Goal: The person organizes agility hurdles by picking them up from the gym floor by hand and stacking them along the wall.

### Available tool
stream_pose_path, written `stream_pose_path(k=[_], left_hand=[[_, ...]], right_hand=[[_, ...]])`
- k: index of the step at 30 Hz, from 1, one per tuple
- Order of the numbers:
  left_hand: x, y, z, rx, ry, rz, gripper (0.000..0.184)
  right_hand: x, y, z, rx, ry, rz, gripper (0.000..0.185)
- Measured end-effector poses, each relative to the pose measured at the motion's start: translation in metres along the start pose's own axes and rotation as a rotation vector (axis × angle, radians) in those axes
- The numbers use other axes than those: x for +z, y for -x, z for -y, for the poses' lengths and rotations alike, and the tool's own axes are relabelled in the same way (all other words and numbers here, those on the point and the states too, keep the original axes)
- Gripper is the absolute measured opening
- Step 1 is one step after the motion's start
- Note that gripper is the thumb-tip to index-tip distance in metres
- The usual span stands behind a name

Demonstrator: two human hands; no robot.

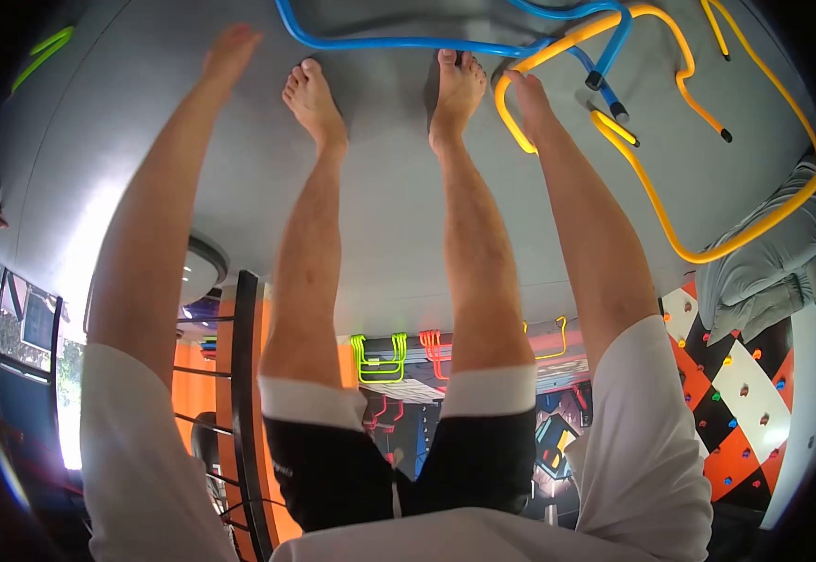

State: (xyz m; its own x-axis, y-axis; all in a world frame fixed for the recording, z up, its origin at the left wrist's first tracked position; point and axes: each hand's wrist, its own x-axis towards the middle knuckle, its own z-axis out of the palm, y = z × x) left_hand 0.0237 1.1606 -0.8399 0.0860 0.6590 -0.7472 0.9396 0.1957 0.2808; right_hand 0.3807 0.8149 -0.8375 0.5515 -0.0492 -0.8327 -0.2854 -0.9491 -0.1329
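Bilaterally extended arms point(160, 197): left hand point(232, 51) near blue tube point(408, 44), right hand point(530, 96) beside orange tube point(588, 34); fingers' spread or grip indeterminable.

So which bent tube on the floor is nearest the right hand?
The orange tube: it curves directly beside the right hand; the blue tubing and yellow tube lie farther from it.

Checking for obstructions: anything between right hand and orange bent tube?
Nothing visible stands between: the right hand overlaps the orange bent tube in view; contact can't be confirmed. Blue tubing crosses it farther along, clear of the hand.
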Motion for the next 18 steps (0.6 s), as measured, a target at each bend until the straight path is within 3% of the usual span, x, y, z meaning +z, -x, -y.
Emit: stream_pose_path(k=[2,3,6,7,8,11,13,16,18], left_hand=[[0.023,-0.03,-0.019,-0.037,0.048,-0.093,0.036],[0.035,-0.047,-0.02,-0.114,0.172,-0.012,0.036],[0.055,-0.076,-0.017,-0.335,0.478,0.185,0.034],[0.056,-0.076,-0.017,-0.397,0.534,0.226,0.031],[0.054,-0.073,-0.018,-0.462,0.588,0.266,0.029],[0.045,-0.03,-0.019,-0.349,0.492,0.392,0.022],[0.037,0.013,-0.043,-0.364,0.898,0.469,0.027],[0.004,0.078,-0.143,-0.645,1.364,0.423,0.04],[-0.007,0.086,-0.141,-0.451,1.404,0.6,0.048]], right_hand=[[0.018,-0.023,-0.011,0.052,-0.157,0.098,0.042],[0.024,-0.033,-0.015,0.075,-0.236,0.149,0.031],[0.025,-0.028,-0.021,0.113,-0.34,0.289,0.025],[0.022,0.0,-0.006,0.088,-0.509,0.262,0.02],[0.018,0.022,-0.006,0.089,-0.522,0.23,0.018],[-0.013,0.088,0.003,0.086,-0.603,0.082,0.022],[-0.046,0.135,0.006,0.048,-0.75,0.009,0.029],[-0.095,0.178,-0.012,-0.006,-0.959,0.005,0.034],[-0.128,0.187,-0.027,-0.013,-0.978,-0.069,0.035]])
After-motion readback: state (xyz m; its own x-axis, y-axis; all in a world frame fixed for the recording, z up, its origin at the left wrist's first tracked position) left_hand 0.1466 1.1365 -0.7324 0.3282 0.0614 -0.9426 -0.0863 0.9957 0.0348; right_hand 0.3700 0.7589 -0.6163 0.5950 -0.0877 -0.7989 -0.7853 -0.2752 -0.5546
